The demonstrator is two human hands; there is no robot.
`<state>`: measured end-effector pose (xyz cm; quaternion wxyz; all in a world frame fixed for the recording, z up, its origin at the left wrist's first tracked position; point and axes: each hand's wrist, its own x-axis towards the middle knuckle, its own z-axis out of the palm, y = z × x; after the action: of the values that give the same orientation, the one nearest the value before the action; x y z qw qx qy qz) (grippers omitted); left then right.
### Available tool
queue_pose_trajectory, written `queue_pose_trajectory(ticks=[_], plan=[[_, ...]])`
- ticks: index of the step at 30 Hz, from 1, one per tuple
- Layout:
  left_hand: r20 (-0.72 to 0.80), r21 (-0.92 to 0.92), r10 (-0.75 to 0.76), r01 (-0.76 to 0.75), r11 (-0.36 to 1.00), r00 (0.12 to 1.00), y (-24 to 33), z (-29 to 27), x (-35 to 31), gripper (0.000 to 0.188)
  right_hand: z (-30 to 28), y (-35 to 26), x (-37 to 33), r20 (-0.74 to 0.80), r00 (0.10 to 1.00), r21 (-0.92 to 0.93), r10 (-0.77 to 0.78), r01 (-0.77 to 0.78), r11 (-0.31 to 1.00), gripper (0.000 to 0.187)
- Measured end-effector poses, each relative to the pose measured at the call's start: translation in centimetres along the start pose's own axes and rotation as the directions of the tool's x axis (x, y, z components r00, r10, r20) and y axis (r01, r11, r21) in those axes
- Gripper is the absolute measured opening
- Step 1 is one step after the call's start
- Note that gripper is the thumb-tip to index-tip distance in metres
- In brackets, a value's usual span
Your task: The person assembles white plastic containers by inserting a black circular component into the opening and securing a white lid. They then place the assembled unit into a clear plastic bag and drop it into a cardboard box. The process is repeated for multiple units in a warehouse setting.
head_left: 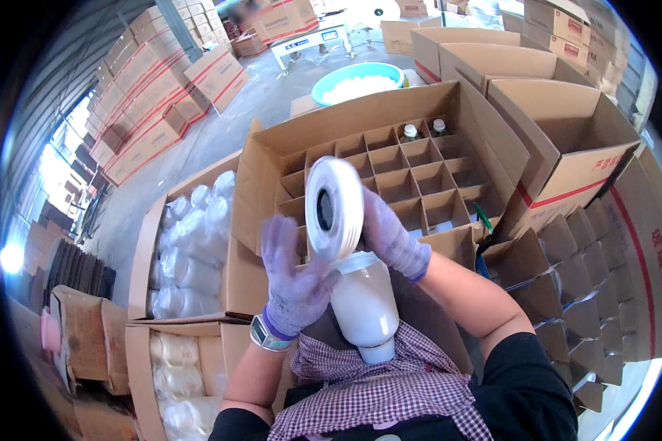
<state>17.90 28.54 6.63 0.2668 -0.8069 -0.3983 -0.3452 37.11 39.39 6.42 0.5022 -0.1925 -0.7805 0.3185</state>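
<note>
Both my hands wear thin purple gloves. My right hand [395, 234] grips a white round plastic part [348, 202] from behind its right side. The part is held tilted on edge, with ridged sides and a dark round centre facing left. My left hand [293, 275] is raised just left of it with fingers stretched apart; its blurred thumb side is near the part's lower edge. Below, a large whitish jar [366, 301] with a narrower lower end rests against my checked apron [390, 397], its upper rim just under the white part. Neither hand is seen gripping the jar.
A divided carton [261, 165] stands ahead, with two capped bottles [410, 133] in its far cells. Cartons of wrapped whitish containers [191, 275] stand at left. Open cartons [566, 140] and cardboard dividers [559, 294] lie right. A blue basin [321, 95] holds white pieces.
</note>
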Motion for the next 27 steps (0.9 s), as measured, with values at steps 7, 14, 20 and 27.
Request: queue_pose_trajectory(ticks=[7,14,20,27], plan=[[0.162,-0.636,-0.594,0.544,0.548,0.788,4.7,1.4,2.2,0.095,1.3,-2.2,-0.7,-0.076,0.977,-0.381,-0.2,0.157,0.911,0.042],[0.395,-0.761,-0.587,0.61,0.221,0.706,-0.3,3.7,-1.1,0.071,-3.8,6.1,-4.1,0.028,0.945,-0.239,0.326,-0.31,0.92,0.038],[0.662,-0.703,-0.222,0.696,0.146,0.716,-3.0,6.5,-4.6,0.068,-2.0,7.2,-8.4,0.277,0.892,0.312,0.357,-0.435,0.845,0.043],[0.577,-0.804,-0.157,0.591,0.062,0.802,-3.4,7.0,-5.6,0.056,-0.7,6.7,-9.3,0.217,0.96,0.378,0.178,-0.251,0.891,0.035]])
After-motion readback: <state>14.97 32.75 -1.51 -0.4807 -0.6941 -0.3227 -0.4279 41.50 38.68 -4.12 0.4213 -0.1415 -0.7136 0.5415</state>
